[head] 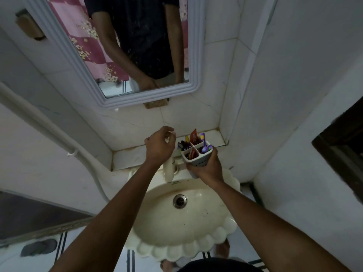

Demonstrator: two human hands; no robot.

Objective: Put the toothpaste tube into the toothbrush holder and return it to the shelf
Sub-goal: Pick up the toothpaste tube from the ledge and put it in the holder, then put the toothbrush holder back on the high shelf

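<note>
My right hand [206, 167] grips a white four-compartment toothbrush holder [198, 157] from below and holds it above the sink's back edge, just in front of the tiled shelf [129, 158]. A red toothpaste tube [194, 136] stands in the holder's far compartment, with several toothbrushes in the others. To the holder's left, my left hand [160, 147] hovers over the shelf, its fingers loosely curled around nothing I can see.
A cream scalloped sink [157, 230] with a drain [179, 200] lies below my arms, and its tap [168, 171] is under my left wrist. A white-framed mirror [196, 55] hangs above the shelf. A pipe runs down the left wall.
</note>
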